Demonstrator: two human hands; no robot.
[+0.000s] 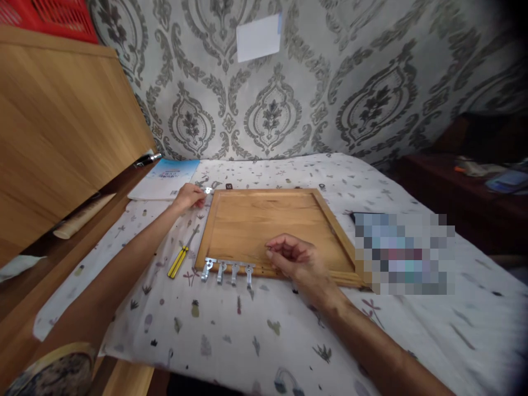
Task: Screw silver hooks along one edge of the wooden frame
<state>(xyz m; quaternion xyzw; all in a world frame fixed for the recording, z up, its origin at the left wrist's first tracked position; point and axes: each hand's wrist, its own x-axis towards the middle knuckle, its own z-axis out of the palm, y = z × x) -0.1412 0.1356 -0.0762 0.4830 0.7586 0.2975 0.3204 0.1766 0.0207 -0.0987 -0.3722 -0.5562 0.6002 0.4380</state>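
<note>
Worktop (226,322) under printed cloth. Wooden framed board (266,223) flat mid-worktop, long side parallel to far edge. Booklet (165,184) at worktop's far left corner. Right hand (296,257) over board's near rail, right of the hooks; thumb and index pinched on a tiny dark piece (269,247), too small to ID. Left hand (190,197) by board's far left corner, fingers curled, tips at a small metal piece (208,191); can't tell if gripped. Yellow-black screwdriver (179,259) beside board's left edge. Four metal hooks (235,270) in a row, board's near left corner, overhanging near edge.
</note>
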